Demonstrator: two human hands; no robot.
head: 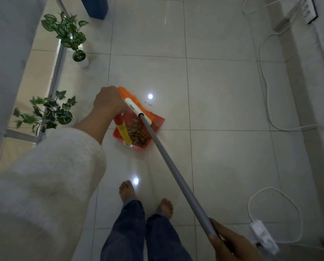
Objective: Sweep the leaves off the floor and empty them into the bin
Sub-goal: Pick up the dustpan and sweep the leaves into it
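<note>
A red dustpan (158, 122) lies on the tiled floor in the middle of the view, holding a pile of dry brown leaves (138, 133). My left hand (108, 100) grips the top of its upright red-and-yellow handle (124, 131). My right hand (232, 242), at the lower right, is closed around the grey pole (173, 170) of a broom. The broom's white head with orange bristles (132, 97) rests at the pan's far open edge. A few small leaf bits (148, 104) lie on the floor just beyond the bristles.
Two potted plants (70, 37) (48, 112) stand at the left by a metal frame (56, 65). White cables (266, 87) and a power strip (264, 236) run along the right wall. A blue object (96, 6) stands at the top. My bare feet (127, 191) are below the pan.
</note>
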